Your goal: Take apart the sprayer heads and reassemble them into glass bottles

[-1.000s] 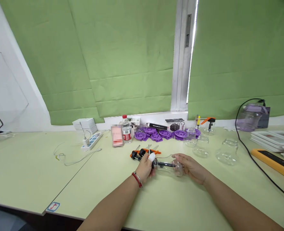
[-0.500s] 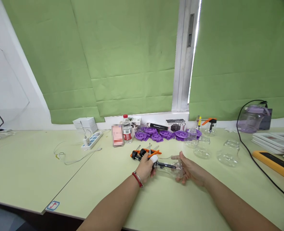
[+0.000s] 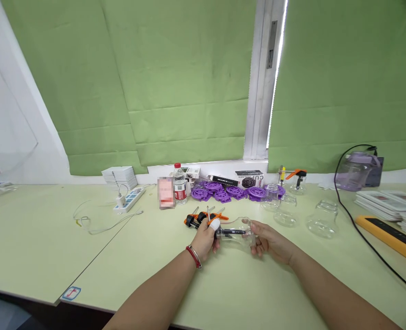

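Observation:
My left hand [image 3: 203, 242] is closed around an orange-and-black lever top, a white cover on its thumb. From that top a black rod [image 3: 233, 232] runs rightward inside a clear jar [image 3: 241, 242] lying on its side above the table. My right hand [image 3: 270, 240] grips the jar at its right end, thumb at the near upper side and fingers curled below. Whether the top touches the jar's mouth is hidden by my left fingers. Just beyond my left hand lie more orange-and-black lever tops [image 3: 191, 220] with thin metal rods.
Several clear jars [image 3: 322, 220] stand to the right. Along the back are purple wheel-shaped parts [image 3: 257, 193], a red-capped bottle [image 3: 180, 185], and a jar with an orange lever top [image 3: 298, 184]. A power strip [image 3: 130, 200] with cables lies left; a yellow-and-black tool [image 3: 392, 238] lies right.
My right hand has shifted its grip, the thumb coming down from its raised position against the jar. The jar has turned slightly on the rod. The whole view has drifted a little.

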A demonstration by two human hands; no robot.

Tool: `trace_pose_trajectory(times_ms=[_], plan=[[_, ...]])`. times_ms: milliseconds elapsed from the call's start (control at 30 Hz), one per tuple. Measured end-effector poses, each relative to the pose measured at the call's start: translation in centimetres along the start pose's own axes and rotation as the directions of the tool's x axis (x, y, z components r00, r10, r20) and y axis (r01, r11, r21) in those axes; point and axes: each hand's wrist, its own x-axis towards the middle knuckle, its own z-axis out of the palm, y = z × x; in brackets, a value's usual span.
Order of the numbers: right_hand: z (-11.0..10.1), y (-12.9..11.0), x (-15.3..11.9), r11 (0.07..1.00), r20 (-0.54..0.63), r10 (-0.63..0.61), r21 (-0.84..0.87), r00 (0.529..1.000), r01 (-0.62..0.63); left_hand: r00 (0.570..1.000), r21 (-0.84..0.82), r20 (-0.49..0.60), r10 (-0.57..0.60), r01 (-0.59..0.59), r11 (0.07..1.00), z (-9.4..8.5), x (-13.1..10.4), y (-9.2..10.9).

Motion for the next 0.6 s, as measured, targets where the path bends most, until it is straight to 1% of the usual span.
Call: trace_pose_trajectory(times_ms=[67, 200, 300, 400, 467, 600], plan=[[-0.1, 0.7, 0.6, 0.999, -0.027, 0.024, -0.045, 0.999, -0.026, 1.000, 0.007, 0.014, 0.002, -0.002, 1.000, 0.0, -0.1, -0.1], [-0.3, 1.2, 1.0, 0.986, -0.022, 0.084, -0.145, 0.996, -0.086, 1.000, 0.028, 0.009, -0.009, 0.008, 1.000, -0.2, 0.0, 0.0], [-0.1, 0.5, 0.4, 0.990, -0.030, 0.023, -0.135, 0.999, -0.027, 1.000, 0.030, -0.008, 0.002, -0.001, 1.000, -0.4, 0.1, 0.5], [0.0, -0.5, -0.4, 0.990, 0.021, -0.088, -0.112, 0.996, 0.090, 0.999, 0.011, -0.024, 0.022, -0.022, 1.000, -0.6, 0.2, 0.8], [0.0, -0.9, -0.7, 0.984, 0.045, -0.127, -0.120, 0.991, 0.132, 0.999, 0.007, -0.026, 0.028, -0.028, 1.000, -0.7, 0.2, 0.8], [-0.1, -0.6, -0.4, 0.991, 0.008, -0.083, -0.101, 0.996, 0.084, 1.000, 0.033, -0.010, 0.029, -0.029, 0.999, -0.5, 0.1, 0.6]])
